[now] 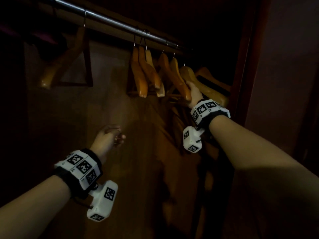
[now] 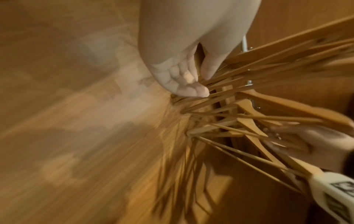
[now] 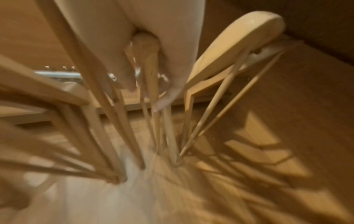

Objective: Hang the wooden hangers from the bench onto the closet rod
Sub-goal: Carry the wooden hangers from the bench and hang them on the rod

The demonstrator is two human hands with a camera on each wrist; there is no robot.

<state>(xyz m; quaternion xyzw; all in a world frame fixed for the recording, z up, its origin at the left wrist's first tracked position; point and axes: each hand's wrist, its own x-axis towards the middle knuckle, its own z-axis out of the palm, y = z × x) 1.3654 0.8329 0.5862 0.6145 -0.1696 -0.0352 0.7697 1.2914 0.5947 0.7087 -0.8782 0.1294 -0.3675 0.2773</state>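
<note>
Task is looking well along, as far as I can judge: a bunch of wooden hangers is already hanging on the closet rod toward the rt end, plus one lone hanger sitting further left w/ a gap between. Right hand is gripping the shoulder of the rightmost hanger, whose hook looks to be at the rod; fingers are wrapping round the wood in the wrist view, so prob this one is just being seated or let go. Left hand is hanging lower down, well apart from the hangers, fingers loosely curled; something small may be in them, but too dark to tell. Bench isn't in view, so can't say how many are left. Around: wood back panel w/ hanger shadows, dark closet side wall just beside the rt-hand hanger, crowding that end; neighbouring hangers are sitting close, could tangle.
</note>
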